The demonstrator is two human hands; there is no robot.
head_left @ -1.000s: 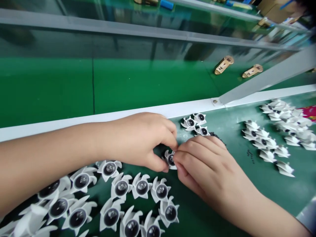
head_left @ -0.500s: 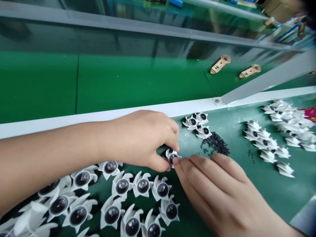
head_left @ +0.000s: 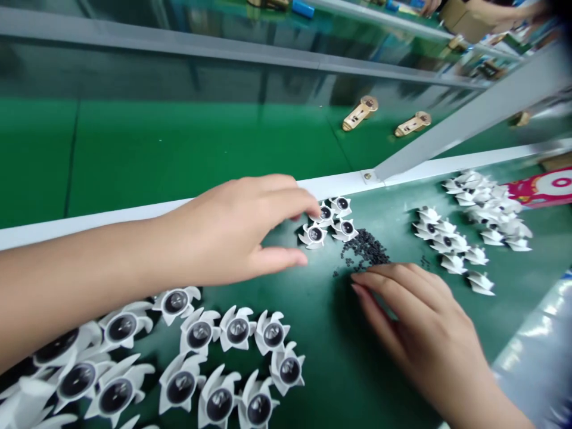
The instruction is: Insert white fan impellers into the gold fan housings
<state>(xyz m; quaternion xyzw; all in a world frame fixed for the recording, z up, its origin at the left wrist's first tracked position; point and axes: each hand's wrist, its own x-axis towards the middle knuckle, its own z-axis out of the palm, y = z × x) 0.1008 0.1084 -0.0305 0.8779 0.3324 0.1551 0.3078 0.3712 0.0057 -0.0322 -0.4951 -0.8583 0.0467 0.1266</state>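
Note:
My left hand (head_left: 254,229) is open, thumb and fingers spread, just left of a small white fan impeller (head_left: 314,236) with a dark hub. That impeller stands in a little cluster with several others, beside a heap of tiny black parts (head_left: 369,247). My right hand (head_left: 415,328) hovers at the near edge of the heap, fingertips and thumb tip close together in a pinch. Whatever lies between those tips is too small or hidden to make out. Below my left forearm, larger white impellers (head_left: 236,328) with dark hubs sit in loose rows on the green surface.
More small white impellers (head_left: 447,238) lie in groups at the right, with a pink printed packet (head_left: 543,187) behind. A white rail (head_left: 339,183) and slanted post (head_left: 465,113) border the bench. Beyond are two tan wooden pieces (head_left: 361,113). Another person's arm (head_left: 504,12) shows at top right.
The small impeller that both hands held now stands with the cluster near the black parts. My left hand has opened; my right hand has moved toward the heap. The view has shifted right.

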